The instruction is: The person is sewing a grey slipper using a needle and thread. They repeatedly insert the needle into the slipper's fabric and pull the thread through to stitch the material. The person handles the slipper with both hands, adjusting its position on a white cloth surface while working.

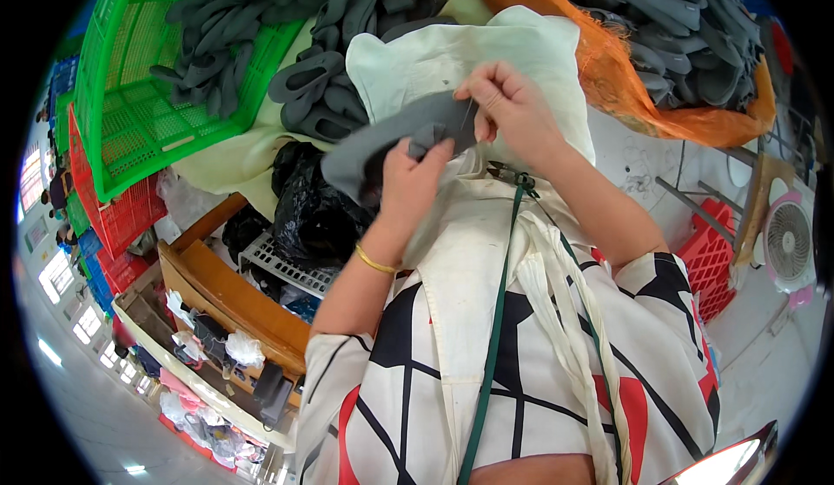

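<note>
A dark grey shoe [373, 142] with a small knotted bow on it is held over a white cushion [417, 55] on my lap. My left hand [412, 181] is closed on the shoe, thumb and fingers pinching it by the bow. Against the shoe's other end, my right hand [508, 111] has its fingertips pinched together. A fine thread-like line runs down from these fingertips; whether it is thread or a needle I cannot make out. Below the hands, small dark snips [504, 172] hang from a green cord [497, 311] over my cream apron [460, 250].
Grey shoes fill part of a green plastic crate [122, 150] at the far left, and more lie beside it. An orange sack [599, 76] of grey shoes stands far right. Black plastic bags [317, 202] and a wooden bench [234, 294] are at left; a fan [789, 237] is right.
</note>
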Demonstrator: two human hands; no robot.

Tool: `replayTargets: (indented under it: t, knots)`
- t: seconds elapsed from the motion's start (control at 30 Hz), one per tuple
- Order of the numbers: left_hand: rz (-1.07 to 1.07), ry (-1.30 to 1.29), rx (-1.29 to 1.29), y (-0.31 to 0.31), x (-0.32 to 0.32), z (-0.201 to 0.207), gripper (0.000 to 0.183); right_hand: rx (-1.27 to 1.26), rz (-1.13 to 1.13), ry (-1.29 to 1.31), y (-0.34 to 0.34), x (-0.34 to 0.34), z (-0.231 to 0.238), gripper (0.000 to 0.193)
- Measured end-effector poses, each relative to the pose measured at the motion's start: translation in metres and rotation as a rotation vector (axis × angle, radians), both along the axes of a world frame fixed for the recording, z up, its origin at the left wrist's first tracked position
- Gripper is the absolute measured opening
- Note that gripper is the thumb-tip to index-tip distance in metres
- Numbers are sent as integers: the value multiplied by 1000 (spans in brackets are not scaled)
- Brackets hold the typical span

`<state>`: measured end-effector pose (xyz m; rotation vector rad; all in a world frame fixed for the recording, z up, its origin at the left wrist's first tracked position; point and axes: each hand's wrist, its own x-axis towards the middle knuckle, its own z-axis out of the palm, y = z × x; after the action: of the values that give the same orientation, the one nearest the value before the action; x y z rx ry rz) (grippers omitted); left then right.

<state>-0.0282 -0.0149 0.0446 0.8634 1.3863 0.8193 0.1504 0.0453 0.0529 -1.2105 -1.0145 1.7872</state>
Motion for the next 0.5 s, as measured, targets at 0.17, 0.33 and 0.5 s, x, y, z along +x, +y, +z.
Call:
replayTargets:
  t: [0.17,0.33,0.5]
  knots:
    - [-627,409,333,81,-6,30,21,-308,52,323,-8,42,20,14]
    - [-1084,355,84,88,27,-4,18,-434,-240,517,-30,67,-22,11]
    - [-606,303,539,59,28,-27,21,-493,-441,549,-44,76,-42,10]
